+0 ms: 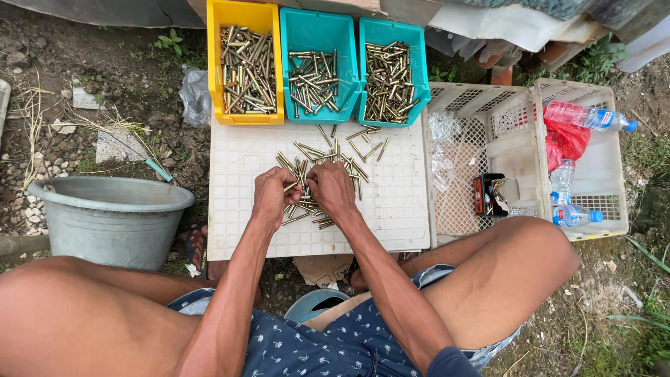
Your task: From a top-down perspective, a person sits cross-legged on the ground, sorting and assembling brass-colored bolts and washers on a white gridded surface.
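A loose pile of brass casings (317, 162) lies on a white gridded board (391, 202). My left hand (274, 195) and my right hand (330, 187) rest side by side on the near part of the pile, fingers curled around several casings. Behind the board stand a yellow bin (245, 66) and two teal bins (319, 66) (391, 70), each holding several casings.
A grey bucket (112, 216) stands at my left knee. Two white crates (481, 160) (600, 167) on the right hold water bottles (590, 116), a red bag (564, 139) and a small dark box (488, 194). Dirt, stones and weeds lie around.
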